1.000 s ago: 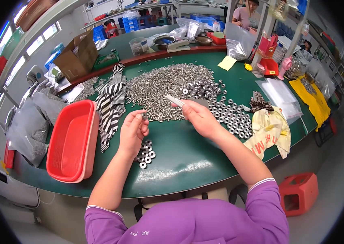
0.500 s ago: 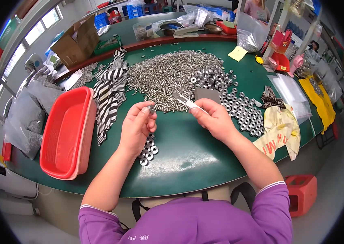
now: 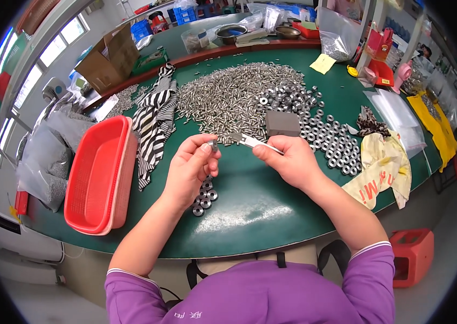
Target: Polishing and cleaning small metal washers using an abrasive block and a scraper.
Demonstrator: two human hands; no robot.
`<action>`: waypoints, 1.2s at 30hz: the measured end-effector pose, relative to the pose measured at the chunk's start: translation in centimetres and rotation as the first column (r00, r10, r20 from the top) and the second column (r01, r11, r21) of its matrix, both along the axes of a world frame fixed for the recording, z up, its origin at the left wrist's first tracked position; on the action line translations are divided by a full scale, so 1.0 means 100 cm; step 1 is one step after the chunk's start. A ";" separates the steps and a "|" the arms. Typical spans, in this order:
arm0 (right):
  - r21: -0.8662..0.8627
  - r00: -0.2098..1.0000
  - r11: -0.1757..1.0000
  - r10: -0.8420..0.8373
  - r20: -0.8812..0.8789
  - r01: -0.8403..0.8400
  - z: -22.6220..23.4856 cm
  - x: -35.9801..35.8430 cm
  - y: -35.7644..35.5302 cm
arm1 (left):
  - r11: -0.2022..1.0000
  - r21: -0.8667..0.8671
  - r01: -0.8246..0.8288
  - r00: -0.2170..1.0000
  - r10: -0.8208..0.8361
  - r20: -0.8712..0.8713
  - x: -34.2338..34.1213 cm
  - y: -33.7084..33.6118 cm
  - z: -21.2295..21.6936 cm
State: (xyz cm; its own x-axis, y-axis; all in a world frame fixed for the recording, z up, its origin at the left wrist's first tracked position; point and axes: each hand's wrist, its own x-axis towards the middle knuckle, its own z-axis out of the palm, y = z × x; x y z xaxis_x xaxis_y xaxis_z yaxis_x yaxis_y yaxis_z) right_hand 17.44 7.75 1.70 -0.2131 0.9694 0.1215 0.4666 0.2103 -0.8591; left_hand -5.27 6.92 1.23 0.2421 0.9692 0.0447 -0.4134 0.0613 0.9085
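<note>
While the right hand grips a white tool, its long axis pointing leftward, the left hand pinches a metal part; metal pins lie beyond both.

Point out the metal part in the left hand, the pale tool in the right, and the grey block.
Metal part (image 3: 214, 145): head view, its visible side.
Pale tool (image 3: 252, 141): head view, its shaft.
Grey block (image 3: 283, 121): head view, its upper face.

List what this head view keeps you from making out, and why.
All in the head view:
Metal part: partly covered by the left grip.
Pale tool: rear end hidden inside the right grip.
Ring cluster: full count, partly behind the left forearm.
Co-worker: cut off by the upper edge.
</note>
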 end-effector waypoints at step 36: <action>0.655 0.907 0.709 -0.054 0.417 -0.259 0.000 -0.008 -0.014 | 0.991 -0.062 0.118 0.992 -0.116 0.041 -0.013 -0.011 -0.012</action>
State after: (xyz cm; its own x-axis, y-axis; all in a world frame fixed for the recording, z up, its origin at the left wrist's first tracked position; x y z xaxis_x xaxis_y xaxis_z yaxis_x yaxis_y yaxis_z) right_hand 16.64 6.40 1.66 -0.4848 0.6138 0.6231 0.6535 0.7277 -0.2085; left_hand -6.62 5.81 0.01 0.3533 0.9355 -0.0058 -0.4337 0.1693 0.8850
